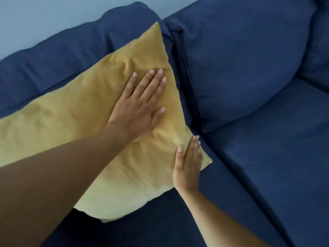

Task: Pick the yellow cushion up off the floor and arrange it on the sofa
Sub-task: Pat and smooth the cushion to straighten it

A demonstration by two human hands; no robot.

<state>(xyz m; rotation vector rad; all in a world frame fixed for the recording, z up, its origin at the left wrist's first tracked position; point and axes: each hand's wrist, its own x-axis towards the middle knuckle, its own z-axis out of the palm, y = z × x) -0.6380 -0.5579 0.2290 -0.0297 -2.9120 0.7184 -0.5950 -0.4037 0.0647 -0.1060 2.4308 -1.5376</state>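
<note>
The yellow cushion [74, 118] leans on the dark blue sofa [267, 166], propped against the back rest at the left end. My left hand [140, 104] lies flat on the cushion's face, fingers spread, pressing into the fabric. My right hand [187, 166] rests flat against the cushion's lower right edge, fingers straight and together, near its corner. Neither hand grips the cushion. My left forearm hides part of the cushion's lower left.
A large blue back cushion [240, 59] stands to the right of the yellow one. The sofa's seat [258, 193] stretches to the right and front. A pale blue wall [53, 16] rises behind the sofa.
</note>
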